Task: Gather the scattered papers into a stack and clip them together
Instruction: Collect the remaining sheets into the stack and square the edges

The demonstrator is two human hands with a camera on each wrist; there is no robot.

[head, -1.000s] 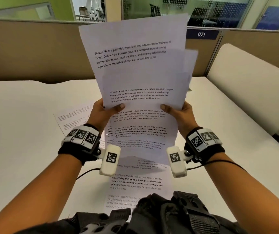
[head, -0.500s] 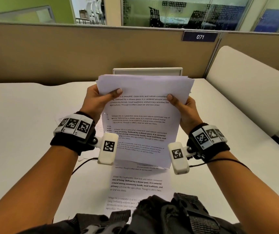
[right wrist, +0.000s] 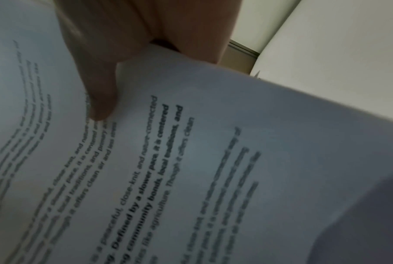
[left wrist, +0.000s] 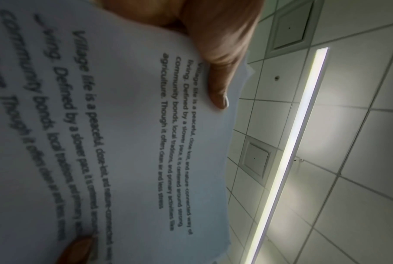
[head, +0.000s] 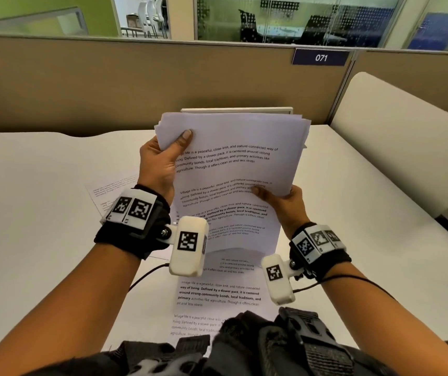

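- Fingers of both hands are closed on the paper bundle (head: pixel 233 164): the left hand (head: pixel 160 164) pinches its upper left corner with the thumb on the printed face, and the right hand (head: pixel 282 202) pinches the right edge lower down.
- Compared with a second ago, the sheets have been brought from a tall, fanned spread into a far more compact bundle, held above the table (head: pixel 41 185).
- Top edges are still seen stepped and slightly splayed, so squaring is judged unfinished.
- Since half a second ago, the left hand has been shifted upward and the right hand downward along the edges.
- At least two loose sheets, one (head: pixel 217 297) near the body and one (head: pixel 106 191) to the left, remain on the table, ungathered.
- No clip can be seen in any view; clipping has not been started.
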